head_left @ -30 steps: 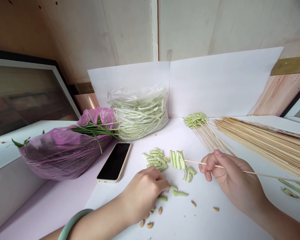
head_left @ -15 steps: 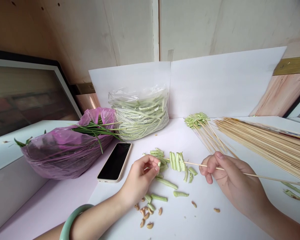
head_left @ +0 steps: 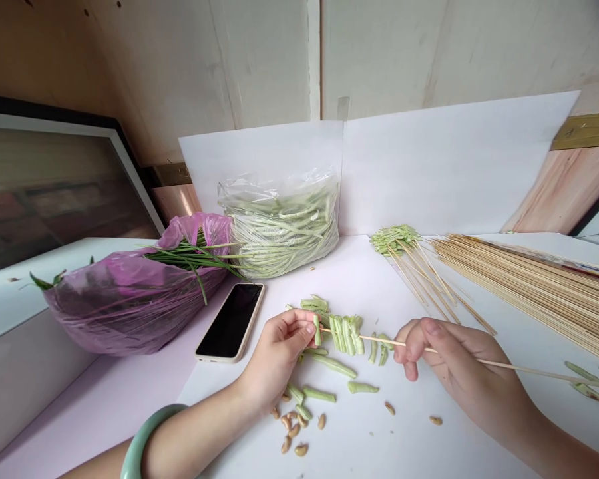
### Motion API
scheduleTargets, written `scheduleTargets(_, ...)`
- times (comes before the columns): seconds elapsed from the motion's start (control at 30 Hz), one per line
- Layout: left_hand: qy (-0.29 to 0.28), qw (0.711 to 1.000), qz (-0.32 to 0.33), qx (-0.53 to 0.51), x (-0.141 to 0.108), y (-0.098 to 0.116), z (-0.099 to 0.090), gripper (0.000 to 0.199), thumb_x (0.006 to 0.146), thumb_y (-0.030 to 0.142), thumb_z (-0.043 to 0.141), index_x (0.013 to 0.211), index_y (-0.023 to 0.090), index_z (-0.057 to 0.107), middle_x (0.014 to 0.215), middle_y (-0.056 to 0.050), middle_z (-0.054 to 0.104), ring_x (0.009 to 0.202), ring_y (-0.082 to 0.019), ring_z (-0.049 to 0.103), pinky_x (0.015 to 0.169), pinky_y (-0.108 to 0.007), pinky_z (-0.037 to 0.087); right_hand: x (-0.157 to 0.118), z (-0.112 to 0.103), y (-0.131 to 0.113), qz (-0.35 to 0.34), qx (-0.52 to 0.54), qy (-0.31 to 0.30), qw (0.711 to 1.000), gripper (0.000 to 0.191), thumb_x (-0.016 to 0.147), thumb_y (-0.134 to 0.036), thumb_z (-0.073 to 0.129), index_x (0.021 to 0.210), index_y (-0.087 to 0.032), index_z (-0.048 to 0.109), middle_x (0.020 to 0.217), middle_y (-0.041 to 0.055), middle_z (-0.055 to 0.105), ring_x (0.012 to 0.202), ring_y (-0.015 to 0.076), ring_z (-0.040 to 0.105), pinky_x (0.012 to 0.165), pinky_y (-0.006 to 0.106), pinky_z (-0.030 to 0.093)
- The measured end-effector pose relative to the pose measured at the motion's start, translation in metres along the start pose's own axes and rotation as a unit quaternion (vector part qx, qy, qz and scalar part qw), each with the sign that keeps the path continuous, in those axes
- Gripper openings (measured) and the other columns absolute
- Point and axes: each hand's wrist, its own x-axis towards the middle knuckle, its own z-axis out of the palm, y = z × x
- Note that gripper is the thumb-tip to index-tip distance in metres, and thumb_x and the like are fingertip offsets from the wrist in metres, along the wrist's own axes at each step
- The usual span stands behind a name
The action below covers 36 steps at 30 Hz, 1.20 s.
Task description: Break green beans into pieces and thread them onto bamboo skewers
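Note:
My right hand [head_left: 444, 352] is closed on a long thin wooden skewer [head_left: 509, 365] that points left. Several short green bean pieces [head_left: 345, 334] sit side by side across the skewer near its left end. My left hand [head_left: 284, 349], with a green bangle on the wrist, pinches one more bean piece [head_left: 317, 330] upright at the skewer's tip. Whether the tip has pierced that piece I cannot tell. Loose bean pieces [head_left: 334, 365] lie below and behind the skewer on the white surface.
Brown beans [head_left: 293, 431] lie near the front. A phone [head_left: 229, 322], a purple bag of greens [head_left: 130, 303] and a clear bag of long beans [head_left: 284, 229] stand left and behind. Loaded skewers [head_left: 395, 238] and a bundle of bare skewers [head_left: 524, 286] lie at the right.
The bean piece in my left hand has turned upright and meets the skewer tip. My right hand and the skewer have shifted slightly left and down.

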Motion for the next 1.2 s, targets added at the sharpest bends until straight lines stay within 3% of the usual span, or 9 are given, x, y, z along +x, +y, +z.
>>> scheduleTargets(0.73, 0.011, 1.0, -0.008, -0.013, -0.0002, 0.0004, 0.0003, 0.03, 0.063, 0.031, 0.081, 0.081, 0.012, 0.066, 0.071, -0.001, 0.059, 0.066, -0.011, 0.051, 0.069, -0.025, 0.039, -0.0002, 0.0004, 0.0003, 0.003, -0.005, -0.002, 1.0, 0.045, 0.092, -0.046, 0.048, 0.057, -0.022, 0.063, 0.053, 0.0013, 0.061, 0.057, 0.0169, 0.061, 0.063, 0.029, 0.051)
scheduleTargets(1.2, 0.023, 1.0, 0.004, -0.017, 0.0003, 0.0024, 0.0017, 0.028, 0.057, 0.027, 0.086, 0.076, 0.012, 0.072, 0.065, 0.0, 0.066, 0.059, -0.008, 0.054, 0.062, -0.021, 0.042, 0.0002, -0.0018, 0.0033, 0.024, 0.041, -0.031, 0.998, 0.044, 0.091, -0.046, 0.048, 0.059, -0.023, 0.066, 0.057, 0.0008, 0.063, 0.057, 0.0146, 0.06, 0.06, 0.025, 0.049)
